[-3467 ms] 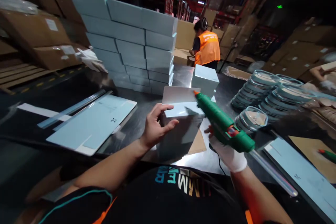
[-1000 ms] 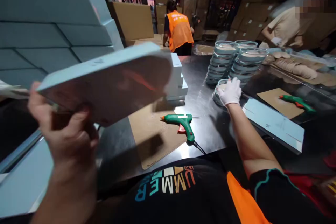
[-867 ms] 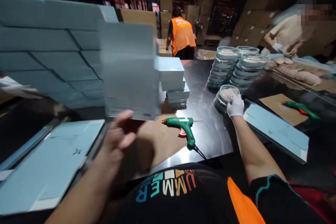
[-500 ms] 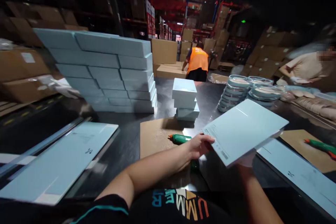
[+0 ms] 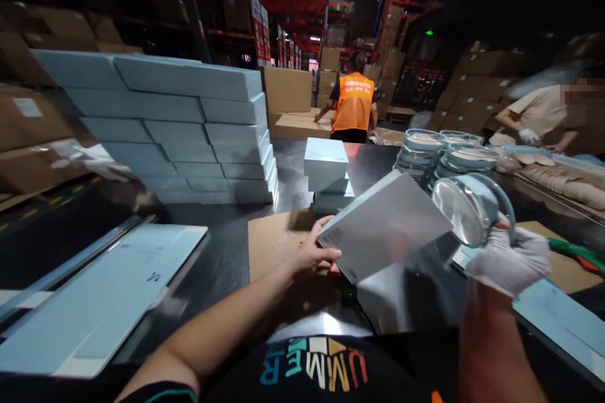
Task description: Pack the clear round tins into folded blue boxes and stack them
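My left hand [image 5: 317, 252] is closed on the near left edge of a flat pale blue box [image 5: 385, 227], thumb on its shaded face; the box tilts above the dark table. In a white glove, my right hand [image 5: 508, 261] grips a clear round container [image 5: 466, 208] with a pale disc face, just right of the box. Its fingers are partly hidden behind the container. Brown cardboard [image 5: 269, 239] lies under my left hand. A stack of small pale blue boxes [image 5: 326, 160] stands behind the held box.
A wall of pale blue boxes [image 5: 179, 119] stands at left, with a long pale panel [image 5: 108, 289] before it. Stacked clear round containers [image 5: 420, 151] stand at right, near a green glue gun [image 5: 570, 247]. An orange-vested person [image 5: 354, 104] and another person [image 5: 543, 110] are beyond.
My right hand has left the flat box, moved right and taken hold of a clear round container. My left hand has shifted left with the box, now tilted more steeply.
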Motion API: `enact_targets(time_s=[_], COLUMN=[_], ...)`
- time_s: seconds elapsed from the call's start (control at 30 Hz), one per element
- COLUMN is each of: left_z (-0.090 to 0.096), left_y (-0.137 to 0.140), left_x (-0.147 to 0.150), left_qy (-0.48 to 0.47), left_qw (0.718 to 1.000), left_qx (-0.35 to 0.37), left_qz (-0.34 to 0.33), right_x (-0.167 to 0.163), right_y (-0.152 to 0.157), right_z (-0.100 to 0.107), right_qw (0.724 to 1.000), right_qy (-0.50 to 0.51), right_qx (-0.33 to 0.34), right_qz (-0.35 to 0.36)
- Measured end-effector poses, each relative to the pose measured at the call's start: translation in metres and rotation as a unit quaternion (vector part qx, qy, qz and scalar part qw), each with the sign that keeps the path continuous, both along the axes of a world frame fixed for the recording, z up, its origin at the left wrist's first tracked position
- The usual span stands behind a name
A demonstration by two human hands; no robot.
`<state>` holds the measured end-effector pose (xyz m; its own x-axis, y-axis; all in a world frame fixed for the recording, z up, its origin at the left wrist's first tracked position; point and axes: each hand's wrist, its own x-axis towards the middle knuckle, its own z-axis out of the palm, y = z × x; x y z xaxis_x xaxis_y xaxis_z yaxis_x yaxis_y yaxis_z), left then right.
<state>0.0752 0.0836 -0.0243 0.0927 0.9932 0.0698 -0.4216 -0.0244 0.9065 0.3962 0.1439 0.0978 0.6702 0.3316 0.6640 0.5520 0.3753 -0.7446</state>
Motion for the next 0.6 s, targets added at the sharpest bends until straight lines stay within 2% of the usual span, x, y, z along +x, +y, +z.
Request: enact_targets(time_s=[0.07,0.13,0.17,0.23,0.3,0.37,0.43,0.47,0.53,0.6], left_z=[-0.005,-0.013,-0.019,-0.031,-0.043,-0.054,-0.065,-0.071,-0.086,-0.102], left_y=[-0.013,-0.026,-0.032,-0.044,-0.056,-0.069,-0.08,-0.085,-0.093,-0.098], left_x=[-0.026,-0.046,-0.054,-0.064,-0.068,-0.068,-0.069,-0.07,-0.073,-0.077], left_qy=[0.073,0.12,0.132,0.138,0.143,0.179,0.238,0.266,0.305,0.331], left_qw=[0.994,0.985,0.981,0.977,0.976,0.972,0.959,0.951,0.936,0.921], left_qx=[0.025,0.031,0.031,0.034,0.036,0.036,0.025,0.018,0.018,0.053], left_qz=[0.078,0.123,0.14,0.16,0.16,0.151,0.152,0.157,0.175,0.197], right_x=[-0.002,-0.01,-0.017,-0.038,-0.065,-0.089,-0.107,-0.112,-0.116,-0.117], right_y=[-0.011,-0.023,-0.029,-0.04,-0.047,-0.051,-0.05,-0.049,-0.048,-0.051], right_z=[0.021,0.039,0.046,0.056,0.058,0.05,0.033,0.021,-0.008,-0.041], right_qw=[0.997,0.984,0.971,0.919,0.85,0.78,0.74,0.735,0.747,0.76], right_qy=[-0.021,-0.029,-0.018,0.007,-0.023,-0.13,-0.222,-0.237,-0.209,-0.167], right_qx=[0.056,0.068,0.049,-0.038,-0.125,-0.164,-0.144,-0.124,-0.083,-0.057], right_qz=[0.039,0.159,0.235,0.391,0.512,0.589,0.619,0.623,0.625,0.626])
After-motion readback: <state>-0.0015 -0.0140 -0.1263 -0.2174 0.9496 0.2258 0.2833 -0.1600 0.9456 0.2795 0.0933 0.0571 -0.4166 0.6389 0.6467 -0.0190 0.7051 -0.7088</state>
